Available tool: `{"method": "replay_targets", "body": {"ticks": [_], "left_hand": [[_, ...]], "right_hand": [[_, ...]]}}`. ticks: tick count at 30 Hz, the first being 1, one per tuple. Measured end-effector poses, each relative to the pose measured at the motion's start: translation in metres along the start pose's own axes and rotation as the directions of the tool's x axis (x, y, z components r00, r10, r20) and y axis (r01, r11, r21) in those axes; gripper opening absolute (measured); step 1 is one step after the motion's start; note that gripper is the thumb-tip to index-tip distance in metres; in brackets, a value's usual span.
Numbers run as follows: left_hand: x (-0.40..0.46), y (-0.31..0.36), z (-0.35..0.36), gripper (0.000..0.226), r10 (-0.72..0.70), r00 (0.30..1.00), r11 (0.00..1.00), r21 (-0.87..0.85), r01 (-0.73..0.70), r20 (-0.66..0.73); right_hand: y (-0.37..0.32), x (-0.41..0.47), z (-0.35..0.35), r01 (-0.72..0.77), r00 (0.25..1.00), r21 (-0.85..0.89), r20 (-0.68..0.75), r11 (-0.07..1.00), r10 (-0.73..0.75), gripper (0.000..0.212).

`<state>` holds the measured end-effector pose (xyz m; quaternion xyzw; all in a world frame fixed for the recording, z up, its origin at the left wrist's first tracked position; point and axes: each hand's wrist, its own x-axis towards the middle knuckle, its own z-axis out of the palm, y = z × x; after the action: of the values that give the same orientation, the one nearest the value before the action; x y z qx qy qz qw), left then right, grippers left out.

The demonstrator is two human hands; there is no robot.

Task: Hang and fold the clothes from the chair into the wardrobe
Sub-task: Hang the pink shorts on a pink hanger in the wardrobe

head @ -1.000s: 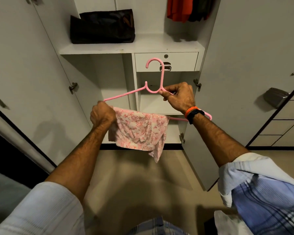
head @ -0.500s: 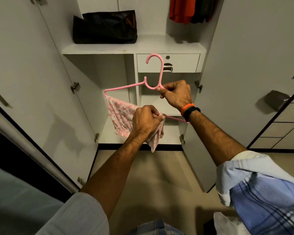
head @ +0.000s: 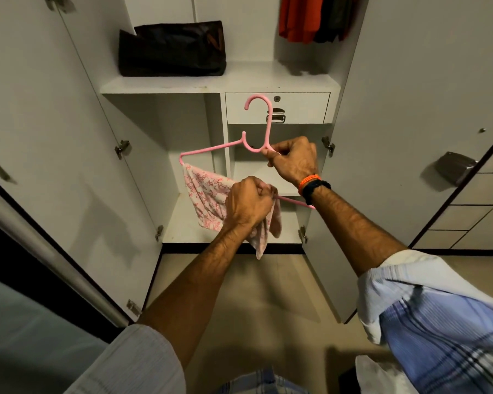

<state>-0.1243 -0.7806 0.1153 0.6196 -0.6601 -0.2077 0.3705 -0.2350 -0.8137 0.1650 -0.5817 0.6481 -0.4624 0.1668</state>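
A pink plastic hanger [head: 211, 148] is held up in front of the open wardrobe [head: 219, 86]. My right hand [head: 295, 162] grips it at the neck, just below the hook. A small pink floral garment [head: 207, 199] hangs over the hanger's lower bar, bunched toward the left end. My left hand [head: 248, 201] grips the cloth at the bar, and a tail of fabric dangles below my fist. The chair is out of view.
The wardrobe doors [head: 49, 143] stand open on both sides. A black bag [head: 172, 49] sits on the upper shelf; red and dark clothes [head: 310, 18] hang at top right. A drawer [head: 276, 108] sits below the shelf. Another cabinet [head: 473, 206] stands at right.
My left hand has slid from the garment's left edge rightward along the bar, bunching the cloth. The hanger has been held at about the same height by my right hand.
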Motion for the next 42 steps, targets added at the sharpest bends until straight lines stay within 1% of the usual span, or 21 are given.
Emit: {"method": "replay_targets", "body": {"ticks": [2,3,4,6,7,8,10,12,14,15,18,21,24,27,30,32,35,37,38,40,42], "left_hand": [[-0.004,0.007,0.001,0.008,-0.038,0.998,0.987,-0.159,0.030,-0.046],[-0.006,0.009,0.003,0.008,-0.023,1.000,0.980,-0.198,0.018,-0.021],[-0.008,0.010,0.006,0.009,0.021,0.999,0.978,-0.208,-0.011,0.048],[-0.013,0.007,0.014,0.015,0.116,0.965,0.983,-0.166,-0.077,0.237],[-0.014,0.003,0.017,0.016,0.141,0.942,0.986,-0.131,-0.106,0.305],[-0.014,-0.002,0.019,0.016,0.151,0.930,0.987,-0.108,-0.122,0.336],[-0.011,-0.012,0.018,0.015,0.142,0.945,0.988,-0.097,-0.118,0.296],[-0.004,-0.020,0.012,0.017,0.121,0.980,0.992,-0.064,-0.112,0.158],[0.005,-0.027,0.004,0.022,0.141,0.989,0.989,0.042,-0.143,0.048],[0.011,-0.032,0.000,0.026,0.171,0.985,0.978,0.118,-0.173,0.029],[0.025,-0.045,-0.010,0.030,0.252,0.964,0.915,0.303,-0.265,0.084],[0.033,-0.051,-0.021,0.025,0.293,0.944,0.891,0.315,-0.327,0.151],[0.038,-0.050,-0.032,0.028,0.333,0.926,0.842,0.386,-0.377,0.179],[0.045,-0.058,-0.046,0.030,0.302,0.932,0.870,0.340,-0.356,0.202],[0.050,-0.065,-0.055,0.026,0.240,0.962,0.907,0.325,-0.269,0.127],[0.048,-0.057,-0.052,0.023,0.240,0.965,0.922,0.286,-0.261,0.104],[0.039,-0.033,-0.038,0.035,0.328,0.925,0.915,0.180,-0.362,0.192],[0.031,-0.018,-0.026,0.037,0.355,0.880,0.882,0.200,-0.427,0.316],[0.027,-0.012,-0.021,0.033,0.349,0.866,0.862,0.239,-0.446,0.357],[0.024,-0.004,-0.010,0.021,0.351,0.863,0.840,0.285,-0.461,0.363],[0.022,0.001,-0.005,0.016,0.359,0.877,0.867,0.235,-0.440,0.320]], "right_hand": [[0.002,-0.001,0.002,-0.003,1.000,-0.030,0.018,1.000,0.003,0.029],[0.004,-0.001,0.002,-0.004,1.000,-0.037,0.019,0.999,0.005,0.029],[0.005,-0.001,0.002,-0.006,1.000,-0.044,0.017,0.999,0.006,0.028],[0.007,-0.001,0.002,-0.005,1.000,-0.047,0.022,0.999,0.006,0.028],[0.007,-0.001,0.001,0.000,1.000,-0.044,0.028,0.999,0.001,0.028],[0.006,-0.002,0.000,0.006,0.999,-0.038,0.035,0.999,-0.004,0.029],[0.006,-0.004,-0.002,0.010,0.999,-0.022,0.044,1.000,-0.009,0.028],[0.007,-0.005,-0.004,-0.003,0.999,0.002,0.049,1.000,0.003,0.026],[0.008,-0.004,-0.006,-0.012,0.998,0.023,0.055,1.000,0.011,0.026],[0.008,-0.004,-0.007,-0.010,0.998,0.029,0.058,1.000,0.008,0.026],[0.005,-0.005,-0.011,0.005,0.997,0.048,0.072,0.999,-0.009,0.027],[0.003,-0.003,-0.014,0.026,0.995,0.059,0.091,0.998,-0.031,0.028],[0.001,-0.002,-0.016,0.049,0.993,0.061,0.107,0.997,-0.055,0.028],[0.002,-0.001,-0.018,0.077,0.991,0.077,0.106,0.994,-0.085,0.026],[0.002,-0.001,-0.019,0.096,0.988,0.077,0.116,0.992,-0.105,0.025],[0.001,-0.001,-0.016,0.108,0.986,0.073,0.121,0.991,-0.116,0.023],[-0.004,-0.004,-0.011,0.136,0.980,0.080,0.134,0.987,-0.146,0.021],[-0.009,-0.005,-0.007,0.153,0.976,0.089,0.144,0.984,-0.165,0.020],[-0.011,-0.005,-0.006,0.157,0.975,0.093,0.146,0.983,-0.170,0.020],[-0.015,-0.003,-0.005,0.155,0.976,0.097,0.140,0.983,-0.168,0.020],[-0.018,0.001,-0.006,0.147,0.979,0.090,0.132,0.985,-0.158,0.021]]}}
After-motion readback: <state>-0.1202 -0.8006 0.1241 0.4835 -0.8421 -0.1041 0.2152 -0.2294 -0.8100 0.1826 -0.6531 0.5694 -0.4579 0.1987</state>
